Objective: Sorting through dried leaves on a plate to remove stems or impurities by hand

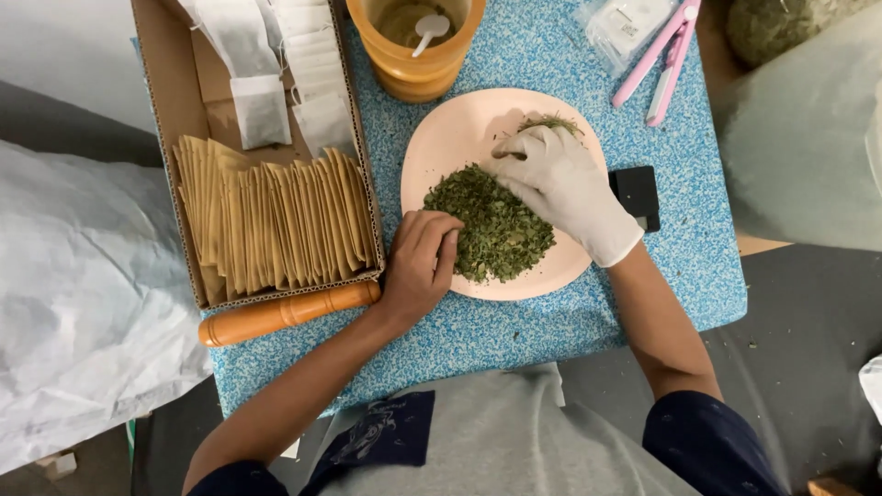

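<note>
On the pink plate [441, 147], crumbled green dried leaves [491, 225] under gloved right hand [560, 184]'s loosely open grip, bare left hand [418, 262] curled beside

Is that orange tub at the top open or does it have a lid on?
Open. The orange tub has no lid; you look straight down inside and see a white spoon resting there.

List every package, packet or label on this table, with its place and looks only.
Cardboard box: left side, open, brown.
Tan packets: standing in a row inside the box, flat.
White sachets: box's far end, small, papery.
Clear plastic bag: top right, holding white items.
No screens or signs.
</note>
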